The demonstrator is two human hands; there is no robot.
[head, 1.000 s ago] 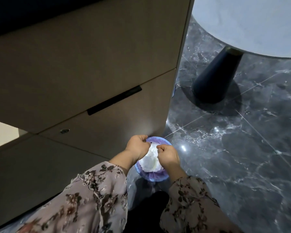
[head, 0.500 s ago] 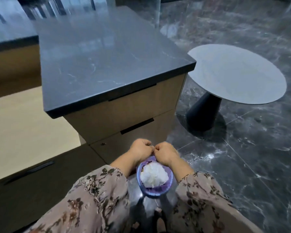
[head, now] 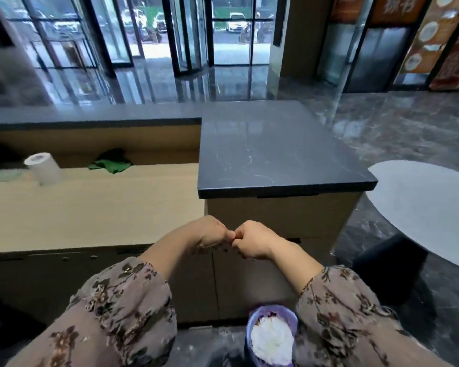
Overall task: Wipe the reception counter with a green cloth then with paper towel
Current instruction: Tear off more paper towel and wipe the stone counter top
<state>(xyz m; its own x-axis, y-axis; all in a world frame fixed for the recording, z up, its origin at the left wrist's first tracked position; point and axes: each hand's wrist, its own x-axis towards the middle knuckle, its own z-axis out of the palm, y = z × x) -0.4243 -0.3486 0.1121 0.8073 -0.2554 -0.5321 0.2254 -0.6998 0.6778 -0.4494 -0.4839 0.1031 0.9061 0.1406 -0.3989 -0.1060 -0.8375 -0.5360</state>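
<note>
My left hand [head: 210, 234] and my right hand [head: 252, 241] are curled into fists, knuckles touching, in front of the counter cabinet, and hold nothing that I can see. Below them on the floor stands a purple-lined bin [head: 272, 313] with crumpled white paper towel [head: 272, 340] in it. The dark stone reception counter [head: 276, 149] lies ahead. A green cloth [head: 109, 165] lies bunched on the lower beige desk [head: 90, 207], with a paper towel roll [head: 44, 168] upright to its left.
A round grey side table [head: 421, 202] on a dark cone base stands to the right on the glossy marble floor [head: 408, 128]. Glass entrance doors [head: 191, 35] fill the background. Drawer fronts [head: 276, 223] face me under the counter.
The view has risen from the bin to the whole counter. My hands have lifted away from the bin's rim, and the paper towel stays in the bin.
</note>
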